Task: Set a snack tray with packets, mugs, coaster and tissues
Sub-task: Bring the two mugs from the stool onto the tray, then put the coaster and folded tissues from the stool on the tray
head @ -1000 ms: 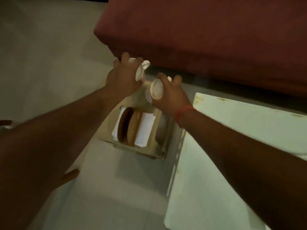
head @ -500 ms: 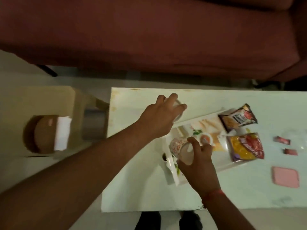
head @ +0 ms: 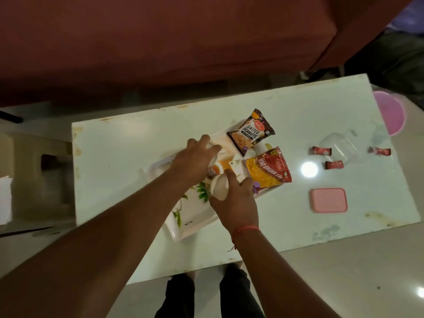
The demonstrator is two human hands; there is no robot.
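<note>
A white tray (head: 190, 223) with a leaf and flower print lies on the pale table (head: 119, 157). On its right end lie a dark salted peanuts packet (head: 251, 131) and a red and yellow snack packet (head: 268, 172). My left hand (head: 195, 159) grips a white mug (head: 212, 162) over the tray's middle; the mug is mostly hidden under the fingers. My right hand (head: 234, 200) holds a second white mug (head: 219, 188), tilted, just above the tray's near half. The two hands are close together.
Right of the tray lie three small red sweets (head: 321, 150), a clear plastic piece (head: 339, 145) and a pink lid (head: 328, 200). A pink round container (head: 392, 113) sits beyond the table's right edge. A beige stool (head: 34, 175) with white tissues (head: 4, 200) stands left. A maroon sofa (head: 183, 37) runs behind.
Both hands lifted the two mugs off the stool at the left and carried them right over the table. They now sit lower over the tray.
</note>
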